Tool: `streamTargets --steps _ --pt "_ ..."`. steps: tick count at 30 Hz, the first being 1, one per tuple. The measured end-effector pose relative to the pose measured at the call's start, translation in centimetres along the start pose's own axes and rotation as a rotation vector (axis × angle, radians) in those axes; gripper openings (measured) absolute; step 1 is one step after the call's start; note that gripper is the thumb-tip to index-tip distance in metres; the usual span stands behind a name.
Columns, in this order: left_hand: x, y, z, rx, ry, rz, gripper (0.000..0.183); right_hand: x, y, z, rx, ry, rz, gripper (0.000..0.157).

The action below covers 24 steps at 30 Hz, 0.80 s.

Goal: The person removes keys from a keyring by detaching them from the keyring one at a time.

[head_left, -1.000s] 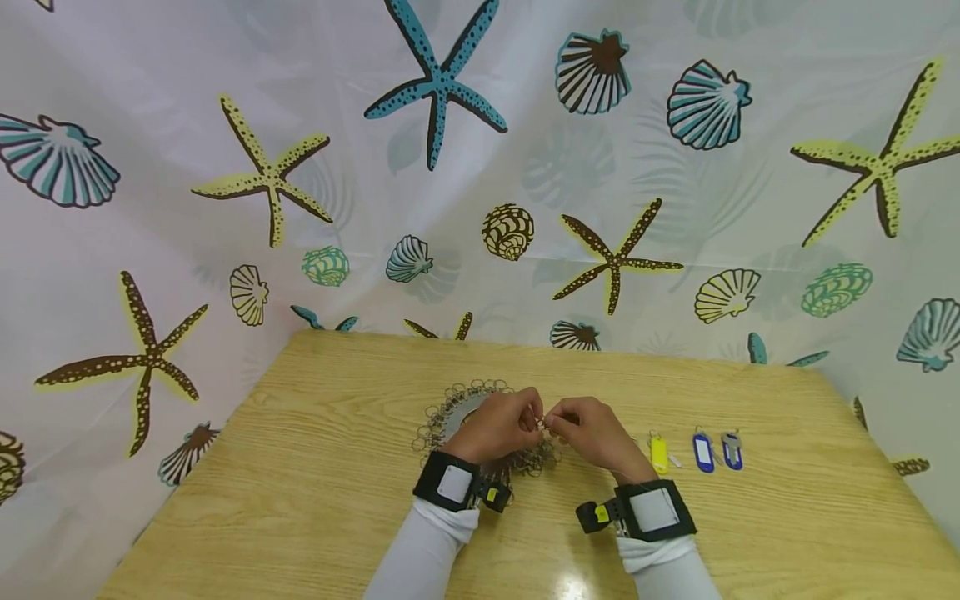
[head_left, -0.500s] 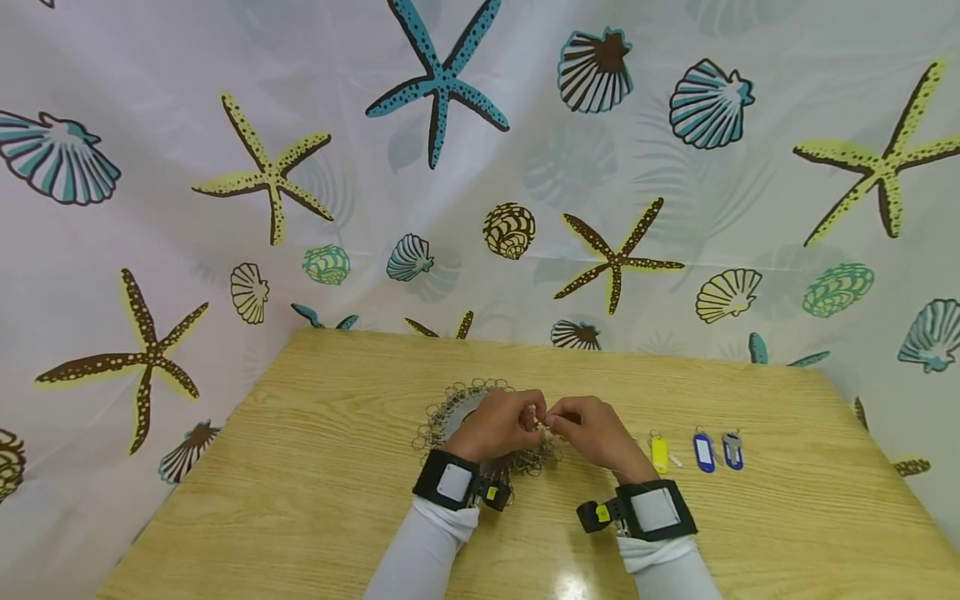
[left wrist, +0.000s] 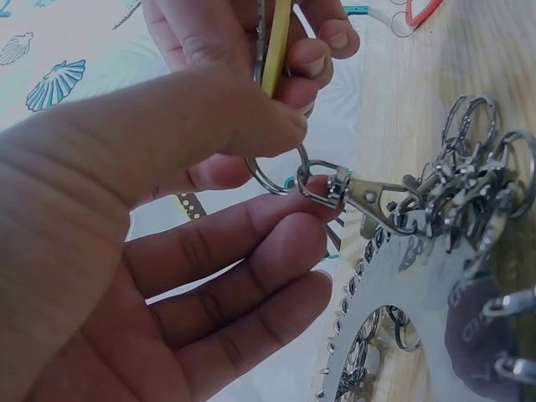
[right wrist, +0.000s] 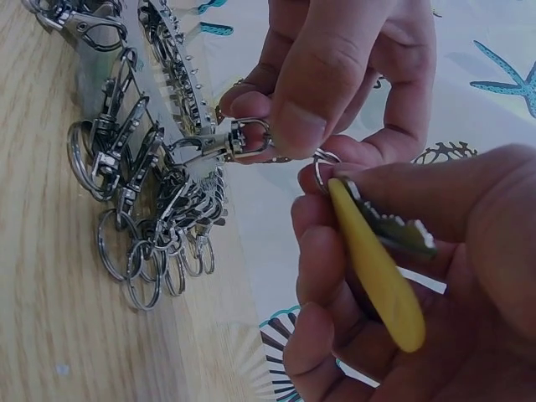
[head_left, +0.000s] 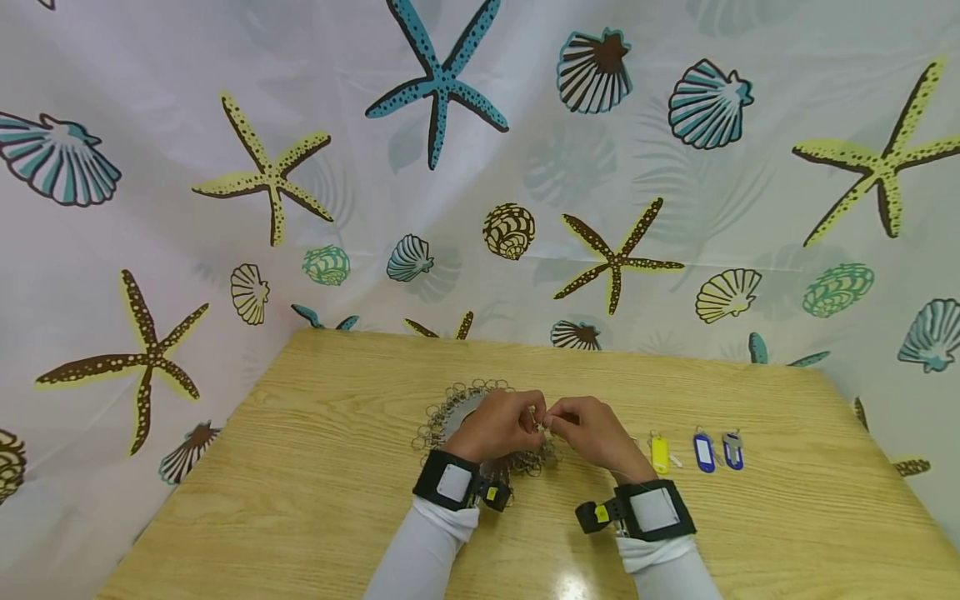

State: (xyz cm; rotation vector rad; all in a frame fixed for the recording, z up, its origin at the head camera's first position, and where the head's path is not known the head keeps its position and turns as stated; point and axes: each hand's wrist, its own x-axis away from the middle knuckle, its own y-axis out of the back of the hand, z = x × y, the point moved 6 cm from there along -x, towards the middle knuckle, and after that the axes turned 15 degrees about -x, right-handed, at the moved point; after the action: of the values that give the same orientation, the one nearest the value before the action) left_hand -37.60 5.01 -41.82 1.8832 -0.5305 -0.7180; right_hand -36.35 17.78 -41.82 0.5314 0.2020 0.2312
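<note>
My left hand (head_left: 495,425) pinches a large split ring (left wrist: 268,180) between thumb and forefinger, its other fingers loosely bent. That ring hangs from a metal swivel clasp (left wrist: 368,197) hooked at the toothed edge of a round grey metal plate (left wrist: 394,276). Close against it, my right hand (head_left: 592,429) holds a yellow key tag (right wrist: 377,268) and a silver key (right wrist: 394,226) between thumb and fingers. The tag's small ring (right wrist: 322,167) meets the left fingertips. Whether the two rings are linked is hidden by the fingers.
Many more clasps with rings (right wrist: 134,184) crowd the plate's edge. To the right on the wooden table (head_left: 337,500) lie another yellow key tag (head_left: 659,456) and two blue ones, a blue key tag (head_left: 703,452) and a blue key tag (head_left: 732,451), with keys. A patterned curtain (head_left: 480,183) stands behind.
</note>
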Motion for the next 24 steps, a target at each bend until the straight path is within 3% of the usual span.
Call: streamTargets --steps 8,24 --pt "0.0 0.0 0.1 0.014 -0.001 -0.020 0.015 -0.1 -0.2 -0.1 -0.053 -0.018 -0.017 0.016" --pt "0.2 0.1 0.0 0.063 0.005 -0.014 0.010 -0.1 -0.2 -1.3 -0.306 -0.007 0.015 0.019"
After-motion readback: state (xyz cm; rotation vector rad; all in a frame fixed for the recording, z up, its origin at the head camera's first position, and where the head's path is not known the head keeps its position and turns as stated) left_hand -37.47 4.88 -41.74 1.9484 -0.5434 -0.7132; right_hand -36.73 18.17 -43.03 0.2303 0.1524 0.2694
